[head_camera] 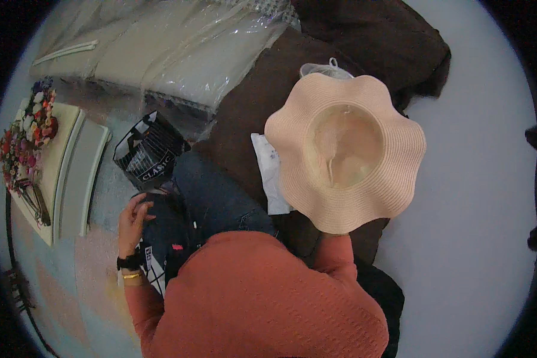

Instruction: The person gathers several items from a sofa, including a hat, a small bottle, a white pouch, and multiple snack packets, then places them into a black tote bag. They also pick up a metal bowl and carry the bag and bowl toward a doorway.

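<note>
A pale peach wavy-brimmed sun hat with a woven texture faces me with its hollow inside up; a thin cord lies in the crown. My right forearm runs beneath its near brim, and the hat hides my right hand, so its grip cannot be seen. My left hand, wearing a black wristband and a gold bangle, holds nothing, its fingers apart and slightly bent. It is beside my dark jeans, just below a glossy black bag bearing writing. A white packet or cloth lies partly under the hat's left side.
I sit on a brown-covered seat. Plastic-wrapped furniture stands ahead on the left. Artificial-looking flowers lie on a cream-topped low table at far left. A translucent item with a loop shows behind the hat. A pale wall is right.
</note>
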A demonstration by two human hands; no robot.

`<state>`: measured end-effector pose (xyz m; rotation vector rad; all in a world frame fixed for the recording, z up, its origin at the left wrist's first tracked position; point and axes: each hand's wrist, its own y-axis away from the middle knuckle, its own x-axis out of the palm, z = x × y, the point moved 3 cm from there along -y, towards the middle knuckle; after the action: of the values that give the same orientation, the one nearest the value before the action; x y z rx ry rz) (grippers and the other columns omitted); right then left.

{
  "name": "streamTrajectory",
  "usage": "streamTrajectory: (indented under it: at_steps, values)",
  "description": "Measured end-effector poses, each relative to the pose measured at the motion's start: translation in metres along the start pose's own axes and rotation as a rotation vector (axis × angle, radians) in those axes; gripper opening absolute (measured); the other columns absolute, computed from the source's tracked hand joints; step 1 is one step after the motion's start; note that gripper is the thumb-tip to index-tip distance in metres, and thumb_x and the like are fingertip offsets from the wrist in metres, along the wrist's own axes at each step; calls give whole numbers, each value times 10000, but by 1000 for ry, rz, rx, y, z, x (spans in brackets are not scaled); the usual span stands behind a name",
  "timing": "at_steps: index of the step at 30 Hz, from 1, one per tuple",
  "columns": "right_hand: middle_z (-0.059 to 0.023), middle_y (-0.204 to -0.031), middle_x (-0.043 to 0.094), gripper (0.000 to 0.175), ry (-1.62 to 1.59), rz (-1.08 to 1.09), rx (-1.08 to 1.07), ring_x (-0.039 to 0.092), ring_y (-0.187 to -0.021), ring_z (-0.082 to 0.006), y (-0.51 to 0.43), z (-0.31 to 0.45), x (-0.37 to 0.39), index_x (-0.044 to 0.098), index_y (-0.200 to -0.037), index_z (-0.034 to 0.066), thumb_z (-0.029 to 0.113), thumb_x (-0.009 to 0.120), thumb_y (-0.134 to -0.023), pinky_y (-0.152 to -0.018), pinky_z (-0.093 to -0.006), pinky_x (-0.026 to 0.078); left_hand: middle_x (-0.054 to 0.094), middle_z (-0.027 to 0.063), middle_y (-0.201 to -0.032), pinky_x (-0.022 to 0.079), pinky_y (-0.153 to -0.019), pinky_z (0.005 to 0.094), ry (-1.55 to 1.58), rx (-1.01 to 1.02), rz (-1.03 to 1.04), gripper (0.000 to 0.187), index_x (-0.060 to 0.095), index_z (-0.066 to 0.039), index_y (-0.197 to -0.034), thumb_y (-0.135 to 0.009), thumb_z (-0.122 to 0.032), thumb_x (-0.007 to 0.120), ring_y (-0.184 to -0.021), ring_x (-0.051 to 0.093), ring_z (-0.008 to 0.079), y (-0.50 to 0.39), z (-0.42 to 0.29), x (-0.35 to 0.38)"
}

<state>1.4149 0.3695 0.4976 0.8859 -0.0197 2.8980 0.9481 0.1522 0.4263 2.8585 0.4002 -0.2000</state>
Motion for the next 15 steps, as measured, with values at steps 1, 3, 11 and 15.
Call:
streamTrajectory:
  at_steps: [1,3,11,15]
  values:
    - [-103,-1046,633,339,4,22,-50,613,-883,-207,3,5,12,558,-1141,-15,144,642,-853,-782,-339,486,641,135,-1042,527,-709,264,-4,-43,-4,339,499,-8,-1248,-944,-158,510,-810,633,155,0,-1,0]
    - [-104,-1046,633,339,17,52,-144,611,-887,-209,3,18,36,561,-1135,-16,148,644,-851,-790,-342,483,640,134,-1044,527,-705,262,11,-74,-7,334,500,-13,-1247,-947,-158,507,-805,631,147,-2,-1,3]
    - [-106,-1044,636,341,135,-6,-475,604,-905,-217,8,100,43,572,-1111,-23,166,656,-840,-820,-357,472,642,121,-1040,519,-720,259,-31,-96,22,333,492,-10,-1252,-954,-158,494,-797,630,141,-5,5,2]
    - [-107,-1043,637,342,212,-116,-563,601,-914,-220,17,133,21,578,-1099,-27,175,661,-835,-835,-364,466,646,123,-1035,512,-737,262,-3,-88,37,333,494,0,-1250,-956,-156,491,-814,637,151,-10,-9,11]
